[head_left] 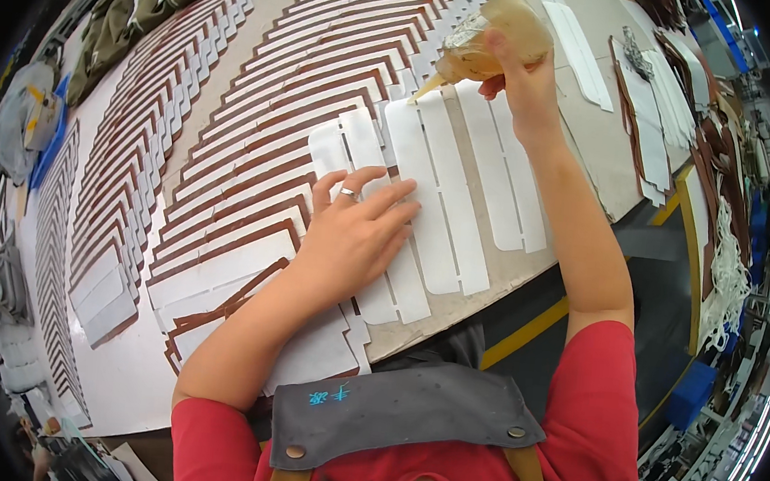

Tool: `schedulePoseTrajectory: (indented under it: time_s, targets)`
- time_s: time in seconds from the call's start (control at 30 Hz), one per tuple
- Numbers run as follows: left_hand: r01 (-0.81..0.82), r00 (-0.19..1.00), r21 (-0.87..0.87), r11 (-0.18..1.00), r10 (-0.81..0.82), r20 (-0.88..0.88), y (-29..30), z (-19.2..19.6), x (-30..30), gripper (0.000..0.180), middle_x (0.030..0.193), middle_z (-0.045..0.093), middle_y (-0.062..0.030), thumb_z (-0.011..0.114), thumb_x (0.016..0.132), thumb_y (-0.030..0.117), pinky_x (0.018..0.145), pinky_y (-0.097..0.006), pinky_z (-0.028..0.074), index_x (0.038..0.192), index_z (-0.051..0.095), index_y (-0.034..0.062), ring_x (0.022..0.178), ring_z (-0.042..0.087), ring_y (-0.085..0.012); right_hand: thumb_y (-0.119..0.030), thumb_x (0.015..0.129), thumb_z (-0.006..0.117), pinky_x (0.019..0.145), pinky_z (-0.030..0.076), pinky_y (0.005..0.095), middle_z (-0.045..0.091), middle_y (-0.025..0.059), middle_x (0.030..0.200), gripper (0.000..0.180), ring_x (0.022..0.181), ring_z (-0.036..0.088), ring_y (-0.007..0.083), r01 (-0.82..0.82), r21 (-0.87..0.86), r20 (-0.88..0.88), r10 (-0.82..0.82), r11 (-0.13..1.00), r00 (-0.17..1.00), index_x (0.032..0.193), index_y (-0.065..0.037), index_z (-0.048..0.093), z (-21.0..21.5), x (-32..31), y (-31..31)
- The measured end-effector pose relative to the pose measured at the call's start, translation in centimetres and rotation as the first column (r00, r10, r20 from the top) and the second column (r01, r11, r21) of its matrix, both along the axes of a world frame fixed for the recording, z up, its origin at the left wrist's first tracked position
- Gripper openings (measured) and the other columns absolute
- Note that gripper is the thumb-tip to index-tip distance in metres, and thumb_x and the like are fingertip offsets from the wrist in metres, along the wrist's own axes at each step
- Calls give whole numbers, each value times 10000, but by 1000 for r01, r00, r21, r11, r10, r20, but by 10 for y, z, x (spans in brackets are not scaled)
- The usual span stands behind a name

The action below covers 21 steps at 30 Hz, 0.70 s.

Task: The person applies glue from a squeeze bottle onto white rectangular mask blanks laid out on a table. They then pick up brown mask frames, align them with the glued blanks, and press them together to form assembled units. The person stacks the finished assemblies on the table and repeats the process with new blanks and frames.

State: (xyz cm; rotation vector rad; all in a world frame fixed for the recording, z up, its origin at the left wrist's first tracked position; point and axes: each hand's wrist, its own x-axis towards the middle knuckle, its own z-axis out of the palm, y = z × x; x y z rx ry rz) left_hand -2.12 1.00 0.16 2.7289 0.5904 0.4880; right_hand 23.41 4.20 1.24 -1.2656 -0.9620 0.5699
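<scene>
Closest to you is your dark grey apron [398, 413]; past it, your left hand [359, 231] rests palm down with fingers spread, grasping nothing, on the left white strip [407, 280], fingertips over the left edge of the middle white strip [442, 200]. Farther off and right, your right hand [523, 75] grips a translucent bottle [513, 17], its nozzle [429, 87] at the middle strip's far end. Dark green cloth [141, 9] lies far left.
</scene>
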Motion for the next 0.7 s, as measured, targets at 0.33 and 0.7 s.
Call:
schedulePoseTrajectory:
  time_s: [0.33,0.7]
  targets:
    - [-1,1000,-1,1000,1,-22,0,-1,1,201,1172,568,14,599,820,167,980,-460,237,1016,620,128,1175,438,-240,-376,821,675,397,404,210,589,40,738,393,479,515,98,-34,-7,16,34,999,999,958,-30,548,-7,4,-4]
    - [-13,1000,34,999,14,-26,-3,-2,2,226,1183,579,8,609,812,168,988,-442,235,1034,624,134,1176,444,-241,-363,779,727,383,399,192,575,52,780,529,478,509,74,-93,-148,-101,78,985,992,1072,-13,459,-5,-6,-71]
